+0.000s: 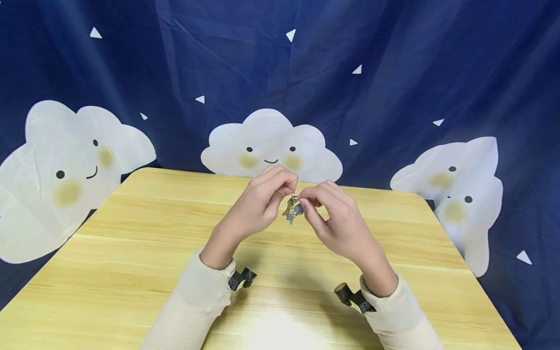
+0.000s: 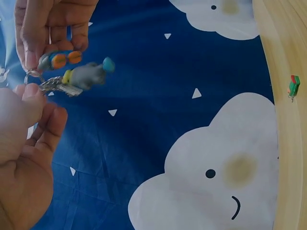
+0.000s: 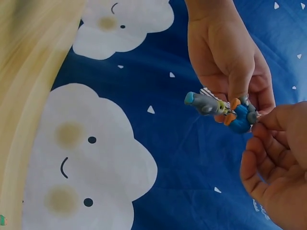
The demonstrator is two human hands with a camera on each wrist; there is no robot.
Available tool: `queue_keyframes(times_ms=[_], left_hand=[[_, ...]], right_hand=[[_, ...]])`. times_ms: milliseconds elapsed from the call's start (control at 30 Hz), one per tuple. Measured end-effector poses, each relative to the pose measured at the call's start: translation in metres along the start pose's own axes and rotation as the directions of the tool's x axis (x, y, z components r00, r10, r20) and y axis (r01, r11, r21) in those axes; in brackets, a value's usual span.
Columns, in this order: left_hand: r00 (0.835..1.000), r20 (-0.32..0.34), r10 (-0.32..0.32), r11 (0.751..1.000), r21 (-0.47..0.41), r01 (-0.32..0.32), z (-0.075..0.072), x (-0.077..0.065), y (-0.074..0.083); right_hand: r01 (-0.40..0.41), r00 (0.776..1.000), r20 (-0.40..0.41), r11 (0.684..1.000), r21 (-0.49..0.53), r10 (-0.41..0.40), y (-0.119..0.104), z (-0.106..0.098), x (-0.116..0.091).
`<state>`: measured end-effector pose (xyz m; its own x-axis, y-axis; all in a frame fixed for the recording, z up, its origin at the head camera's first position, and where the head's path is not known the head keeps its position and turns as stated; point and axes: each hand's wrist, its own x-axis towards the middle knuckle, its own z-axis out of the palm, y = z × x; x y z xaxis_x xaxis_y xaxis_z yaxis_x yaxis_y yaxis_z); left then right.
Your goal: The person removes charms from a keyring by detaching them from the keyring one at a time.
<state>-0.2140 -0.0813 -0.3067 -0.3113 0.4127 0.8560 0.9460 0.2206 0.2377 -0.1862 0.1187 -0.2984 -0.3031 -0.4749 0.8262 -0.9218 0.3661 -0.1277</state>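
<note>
Above the table, my left hand point(image 1: 255, 206) and right hand point(image 1: 343, 226) meet at a small bunch of keys point(image 1: 288, 208). A metal key ring point(image 2: 28, 76) is pinched by the left thumb and fingers. Hanging from it are metal keys point(image 2: 71, 89) and a grey figure charm point(image 2: 88, 76) with a yellow neck and a blue end. Close by is a second charm point(image 3: 239, 123), blue and grey with orange feet. The right thumb and index finger pinch at the grey end of this blue charm, right beside the ring.
A wooden table point(image 1: 144, 243) lies under both arms. On it rests a small green and red trinket point(image 2: 294, 86) with a short metal chain. Behind the table hangs a dark blue curtain point(image 1: 245, 63) with printed clouds. Each wrist carries a small black camera point(image 1: 242, 279).
</note>
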Motion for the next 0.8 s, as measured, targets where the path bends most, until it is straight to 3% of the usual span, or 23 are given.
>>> queue_keyframes(times_ms=[200,567,800], left_hand=[[1.000,-0.016,0.005,1.000,0.028,-0.004,0.002,0.000,-0.001],[1.000,-0.002,-0.002,0.993,0.117,0.002,0.001,0.002,0.004],[1.000,0.025,-0.010,0.982,0.189,0.005,0.000,0.003,0.009]], right_hand=[[-0.008,1.000,-0.027,1.000,-0.011,0.008,0.001,0.001,-0.001],[0.045,0.997,-0.059,0.984,-0.173,-0.055,0.001,0.004,0.001],[0.043,0.996,-0.062,0.976,-0.214,-0.057,0.001,0.004,0.001]])
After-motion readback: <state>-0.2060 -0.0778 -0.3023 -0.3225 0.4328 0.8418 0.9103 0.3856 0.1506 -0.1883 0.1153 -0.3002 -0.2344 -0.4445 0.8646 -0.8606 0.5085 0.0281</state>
